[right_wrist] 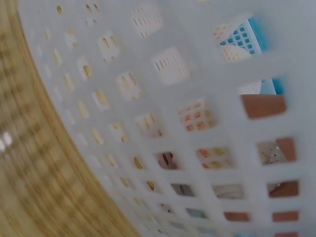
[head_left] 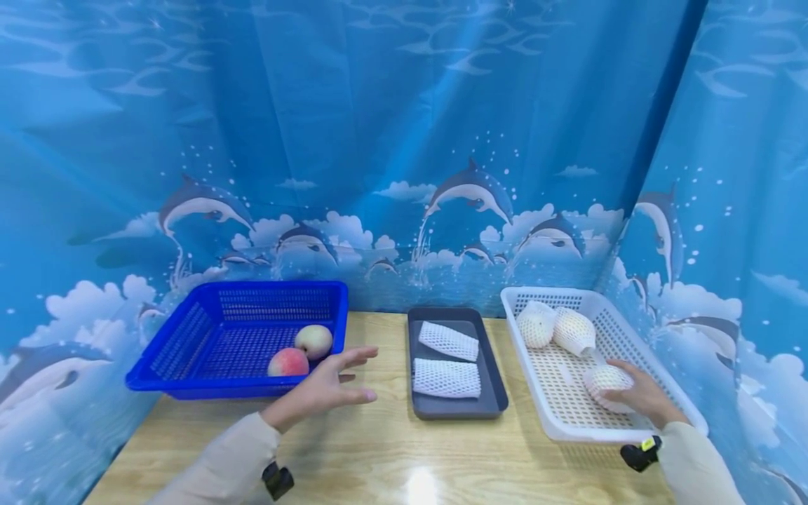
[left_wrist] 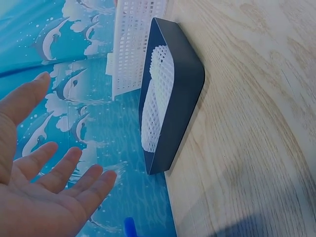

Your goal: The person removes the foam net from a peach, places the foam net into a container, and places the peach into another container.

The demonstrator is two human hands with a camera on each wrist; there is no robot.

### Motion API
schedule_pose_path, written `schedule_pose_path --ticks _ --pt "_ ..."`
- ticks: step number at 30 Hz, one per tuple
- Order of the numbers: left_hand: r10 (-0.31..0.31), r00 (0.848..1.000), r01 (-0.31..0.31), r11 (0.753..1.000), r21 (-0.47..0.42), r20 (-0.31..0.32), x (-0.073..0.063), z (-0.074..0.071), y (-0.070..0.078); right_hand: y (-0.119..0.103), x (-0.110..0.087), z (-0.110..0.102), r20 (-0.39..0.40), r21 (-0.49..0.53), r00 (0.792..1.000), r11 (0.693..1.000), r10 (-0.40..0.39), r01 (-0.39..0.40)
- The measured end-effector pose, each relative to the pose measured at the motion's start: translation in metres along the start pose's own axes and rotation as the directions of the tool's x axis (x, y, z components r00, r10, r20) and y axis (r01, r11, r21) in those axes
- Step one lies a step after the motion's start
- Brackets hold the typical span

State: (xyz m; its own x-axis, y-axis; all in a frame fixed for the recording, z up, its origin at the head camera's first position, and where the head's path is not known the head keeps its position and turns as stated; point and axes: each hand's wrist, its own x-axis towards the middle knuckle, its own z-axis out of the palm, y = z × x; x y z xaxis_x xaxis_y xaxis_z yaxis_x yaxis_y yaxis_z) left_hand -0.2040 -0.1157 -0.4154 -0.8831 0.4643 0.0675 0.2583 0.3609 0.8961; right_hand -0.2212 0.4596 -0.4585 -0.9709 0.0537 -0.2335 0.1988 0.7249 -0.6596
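Inside the white basket (head_left: 555, 414), my right hand (head_left: 647, 395) grips a fruit in a white foam net (head_left: 609, 386), thumb on the near side and fingers over the top. Two more net-wrapped fruits, one paler and rounder (head_left: 535, 326) and one longer (head_left: 574, 331), lie at that basket's back. In the right wrist view the basket wall (right_wrist: 113, 113) hides most of the hand. My left hand (head_left: 325, 386) hovers with fingers extended and nothing in it, right of two peaches, one red (head_left: 289, 362) and one pale (head_left: 314, 341), in the blue basket (head_left: 183, 384).
Between the baskets stands a dark grey tray (head_left: 459, 408) holding two flat white foam nets, one at the back (head_left: 449, 341) and one in front (head_left: 447, 379). The wooden table (head_left: 353, 456) meets a blue dolphin-print curtain (head_left: 391, 140) behind and at the right.
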Motion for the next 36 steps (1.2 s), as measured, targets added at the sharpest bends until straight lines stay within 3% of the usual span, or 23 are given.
schedule_pose_path --ticks 9,17,24,32,36 --pt "0.032 0.999 -0.032 0.999 0.002 -0.016 -0.003 0.000 0.001 0.002 -0.004 -0.001 -0.030 -0.007 0.999 0.999 -0.042 0.042" --pt "0.061 0.998 -0.061 0.998 -0.005 -0.009 -0.004 -0.004 0.000 -0.003 -0.005 -0.004 -0.066 0.001 0.997 0.999 0.045 -0.045" --pt "0.072 0.997 -0.072 0.997 -0.013 -0.004 -0.003 -0.004 -0.001 -0.012 -0.010 -0.008 -0.086 -0.030 0.996 0.999 -0.037 0.035" --pt "0.010 1.000 -0.010 1.000 -0.010 -0.026 0.000 0.000 -0.001 -0.030 -0.019 -0.010 -0.129 -0.011 0.989 0.997 -0.073 0.072" --pt "0.011 1.000 -0.011 1.000 -0.008 -0.021 0.000 0.001 -0.002 -0.041 -0.025 -0.010 -0.151 -0.024 0.982 0.993 -0.114 0.112"
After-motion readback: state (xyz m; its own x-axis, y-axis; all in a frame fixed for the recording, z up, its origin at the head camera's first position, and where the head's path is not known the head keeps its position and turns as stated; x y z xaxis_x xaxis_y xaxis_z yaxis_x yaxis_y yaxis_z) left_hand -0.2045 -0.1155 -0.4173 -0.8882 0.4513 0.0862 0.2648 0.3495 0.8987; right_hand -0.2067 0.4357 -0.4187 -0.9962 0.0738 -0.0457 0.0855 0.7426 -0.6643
